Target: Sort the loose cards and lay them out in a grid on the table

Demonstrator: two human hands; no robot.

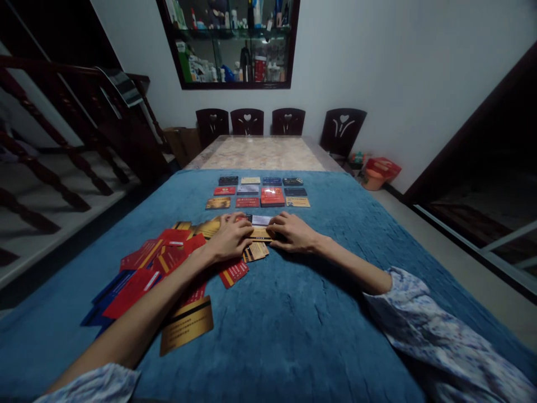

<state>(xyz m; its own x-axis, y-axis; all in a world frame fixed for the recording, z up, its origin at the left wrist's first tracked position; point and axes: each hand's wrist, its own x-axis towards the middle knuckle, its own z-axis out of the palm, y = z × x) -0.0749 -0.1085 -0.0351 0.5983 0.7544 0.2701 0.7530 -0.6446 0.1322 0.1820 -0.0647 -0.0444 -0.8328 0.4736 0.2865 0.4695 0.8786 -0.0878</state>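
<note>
On a blue cloth, my left hand [230, 237] and my right hand [292, 233] face each other with bent fingers. Between them they grip the two ends of what looks like a small stack of gold cards [260, 234]. Just behind it lies a pale card [262, 220], partly covered by my fingers. Under and beside my left hand are striped gold cards [255, 252] and a red card [235, 272]. A loose heap of red cards [140, 291], blue cards [107, 296] and gold cards spreads left, partly hidden by my left forearm. Nearest me is a large gold card [187, 324].
Rows of card stacks lie beyond my hands, including an orange-red stack [272, 197] and a black stack [228, 181]. The blue cloth [319, 324] covers the near part of the marble-topped table [264, 152]. Several dark chairs [247, 122] stand at the far end.
</note>
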